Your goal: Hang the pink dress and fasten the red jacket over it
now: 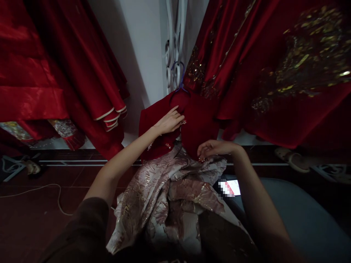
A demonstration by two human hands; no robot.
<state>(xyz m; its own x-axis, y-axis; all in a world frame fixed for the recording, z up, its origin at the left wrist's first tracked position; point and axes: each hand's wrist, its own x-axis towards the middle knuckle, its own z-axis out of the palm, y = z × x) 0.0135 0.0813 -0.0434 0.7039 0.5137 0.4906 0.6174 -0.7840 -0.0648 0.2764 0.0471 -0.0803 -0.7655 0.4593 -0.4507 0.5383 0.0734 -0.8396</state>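
A short red jacket (203, 122) hangs in front of me on a purple hanger (181, 84). Small jewelled ornaments (168, 145) dot its front. My left hand (170, 121) lies on the jacket just below the collar, by the front opening, with its fingers stretched out. At the lower right of the front, the fingers of my right hand (210, 149) are curled on the jacket's hem beside another ornament; the fingertips are partly hidden. A shiny pale-pink and silver patterned cloth (161, 182) is bunched below the jacket, over my lap.
Red garments hang at the left (90, 62) and right (263, 113), the right one with gold sequins. A white scrolled metal stand (169, 47) rises behind the hanger. A lit phone (233, 187) rests beside a grey-green cushioned seat (293, 208). A white cable (59, 193) crosses the floor.
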